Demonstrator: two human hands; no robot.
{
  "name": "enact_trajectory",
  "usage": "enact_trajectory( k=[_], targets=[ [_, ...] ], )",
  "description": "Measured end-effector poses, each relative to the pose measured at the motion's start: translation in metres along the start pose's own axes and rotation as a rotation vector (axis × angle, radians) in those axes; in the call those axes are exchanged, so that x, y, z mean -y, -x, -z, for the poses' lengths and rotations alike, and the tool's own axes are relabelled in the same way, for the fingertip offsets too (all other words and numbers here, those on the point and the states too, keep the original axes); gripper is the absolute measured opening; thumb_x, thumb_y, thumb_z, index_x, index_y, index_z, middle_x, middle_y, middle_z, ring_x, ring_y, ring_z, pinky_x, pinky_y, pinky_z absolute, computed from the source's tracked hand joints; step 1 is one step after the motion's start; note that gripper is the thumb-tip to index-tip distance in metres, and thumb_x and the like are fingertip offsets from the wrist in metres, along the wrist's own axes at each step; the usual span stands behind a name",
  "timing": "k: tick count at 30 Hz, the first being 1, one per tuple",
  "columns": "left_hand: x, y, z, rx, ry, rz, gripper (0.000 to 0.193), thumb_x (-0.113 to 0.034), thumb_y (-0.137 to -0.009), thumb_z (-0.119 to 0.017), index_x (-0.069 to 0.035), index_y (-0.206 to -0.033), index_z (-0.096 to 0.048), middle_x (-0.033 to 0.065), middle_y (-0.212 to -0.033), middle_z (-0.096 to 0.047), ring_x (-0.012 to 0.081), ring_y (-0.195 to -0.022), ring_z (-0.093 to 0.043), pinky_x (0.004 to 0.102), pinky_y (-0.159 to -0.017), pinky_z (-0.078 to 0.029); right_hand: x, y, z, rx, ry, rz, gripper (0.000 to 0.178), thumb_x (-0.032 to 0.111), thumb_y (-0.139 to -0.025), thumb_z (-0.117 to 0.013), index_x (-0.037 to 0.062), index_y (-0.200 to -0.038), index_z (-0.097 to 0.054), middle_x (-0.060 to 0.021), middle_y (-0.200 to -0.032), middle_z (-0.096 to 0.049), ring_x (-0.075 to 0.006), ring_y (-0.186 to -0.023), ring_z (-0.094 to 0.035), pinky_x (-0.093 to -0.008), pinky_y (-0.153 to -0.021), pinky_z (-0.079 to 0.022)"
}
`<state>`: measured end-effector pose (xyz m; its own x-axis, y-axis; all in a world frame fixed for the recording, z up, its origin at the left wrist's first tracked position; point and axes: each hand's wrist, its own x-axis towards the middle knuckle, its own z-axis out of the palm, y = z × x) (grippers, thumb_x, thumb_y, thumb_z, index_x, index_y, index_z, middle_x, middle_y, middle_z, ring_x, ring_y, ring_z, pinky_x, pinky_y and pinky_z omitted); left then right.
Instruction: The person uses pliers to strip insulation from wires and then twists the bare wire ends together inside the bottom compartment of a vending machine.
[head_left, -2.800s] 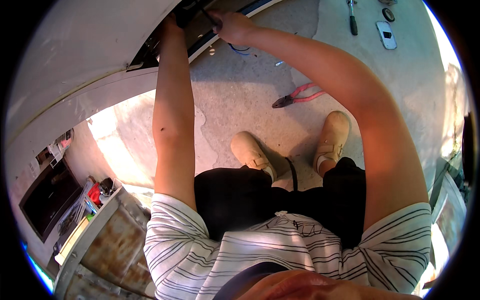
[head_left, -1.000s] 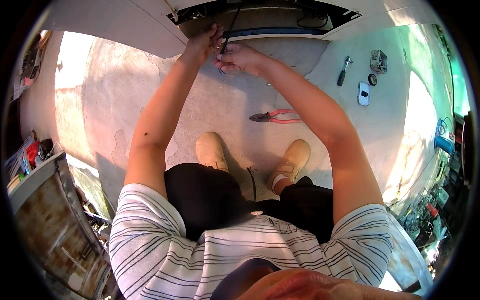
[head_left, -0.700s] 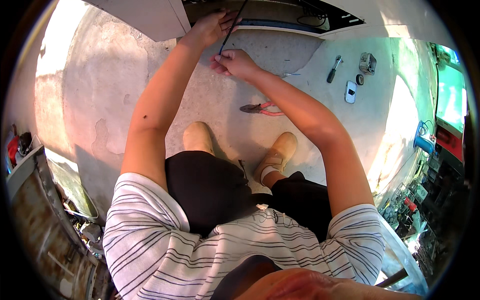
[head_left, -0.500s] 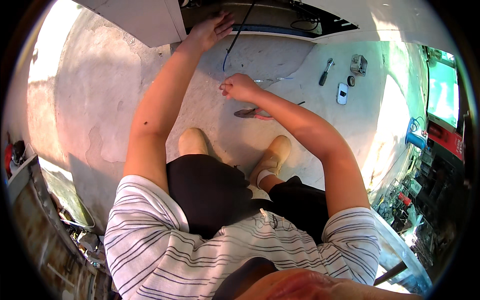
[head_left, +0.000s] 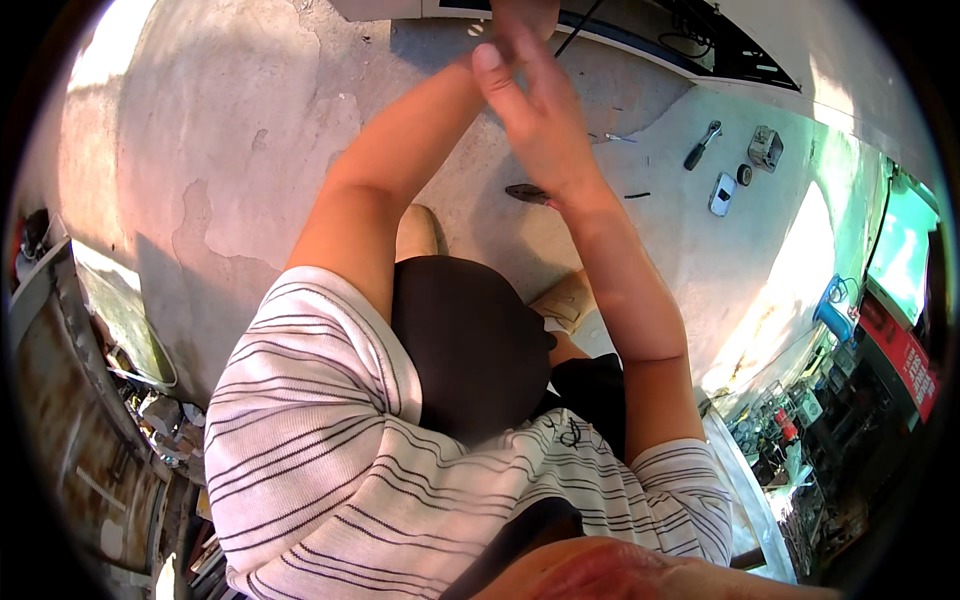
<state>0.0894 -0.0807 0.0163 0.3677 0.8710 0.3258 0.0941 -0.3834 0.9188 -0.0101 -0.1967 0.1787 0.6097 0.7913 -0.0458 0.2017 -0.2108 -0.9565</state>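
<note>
My right hand (head_left: 548,125) crosses over my left wrist, thumb apart and fingers stretched out, somewhat blurred. Nothing shows in its palm. My left hand (head_left: 525,15) reaches up to the top edge, before the opening of a white metal housing (head_left: 745,45); its fingers are smeared or out of sight. Close beside it, a thin black cable (head_left: 580,28) comes slantwise out of the opening. Pliers (head_left: 527,193) with red handles lie on the floor, mostly covered by my right forearm. Small wire pieces (head_left: 620,138) lie beyond them.
On the floor to the right are a ratchet wrench (head_left: 702,147), a grey box (head_left: 766,148), a black tape roll (head_left: 744,175) and a white rectangular device (head_left: 723,195). A blue spool (head_left: 832,310) and clutter line the right side. A rusty metal panel (head_left: 85,430) stands at left.
My right hand has risen from above the floor to my left wrist, and its fingers have opened out. My left hand has gone higher, partly out of the picture. The whole view has shifted.
</note>
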Motion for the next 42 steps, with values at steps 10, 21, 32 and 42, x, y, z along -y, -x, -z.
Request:
enact_trajectory(
  k=[10, 21, 32, 42],
  targets=[
    [-0.01, -0.009, 0.044, 0.068, -0.177, -0.138, 0.02, -0.019, -0.096, -0.056, -0.009, -0.113, -0.055, 0.0175, -0.094, -0.068, 0.0369, -0.082, -0.067, 0.0475, -0.067, -0.054, -0.008, -0.008, -0.024, 0.216, -0.503, -0.339, 0.048, 0.024, -0.099, -0.058, -0.002, -0.137, -0.046, -0.0171, -0.118, -0.065, -0.0252, -0.111, -0.062, -0.0383, -0.096, -0.049],
    [-0.007, -0.018, 0.051, 0.081, -0.317, -0.439, 0.022, -0.021, -0.096, -0.056, -0.011, -0.115, -0.06, 0.0164, -0.099, -0.068, 0.0362, -0.087, -0.067, 0.0462, -0.073, -0.054, -0.051, -0.019, 0.006, -0.223, -0.478, -0.068, 0.046, 0.007, -0.094, -0.054, -0.003, -0.138, -0.043, -0.0193, -0.135, -0.053, -0.0267, -0.119, -0.056, -0.0365, -0.1, -0.044],
    [-0.01, -0.025, 0.061, 0.263, -0.213, -0.305, 0.023, -0.02, -0.097, -0.056, -0.013, -0.117, -0.066, 0.0155, -0.101, -0.07, 0.0362, -0.091, -0.066, 0.0446, -0.079, -0.054, -0.163, 0.106, 0.093, 0.377, 0.963, -0.016, 0.057, 0.038, -0.078, -0.078, 0.0123, -0.122, -0.054, -0.0098, -0.112, -0.058, -0.0304, -0.101, -0.06, -0.0467, -0.089, -0.046],
    [-0.003, -0.027, 0.059, 0.129, -0.289, -0.408, 0.019, -0.025, -0.096, -0.061, -0.012, -0.107, -0.069, 0.0132, -0.098, -0.071, 0.0331, -0.093, -0.066, 0.0417, -0.082, -0.053, -0.196, 0.135, 0.087, 0.321, 1.1, 0.091, 0.035, 0.033, -0.076, -0.077, 0.0152, -0.103, -0.061, -0.0045, -0.104, -0.057, -0.025, -0.103, -0.055, -0.046, -0.091, -0.04]
  ],
)
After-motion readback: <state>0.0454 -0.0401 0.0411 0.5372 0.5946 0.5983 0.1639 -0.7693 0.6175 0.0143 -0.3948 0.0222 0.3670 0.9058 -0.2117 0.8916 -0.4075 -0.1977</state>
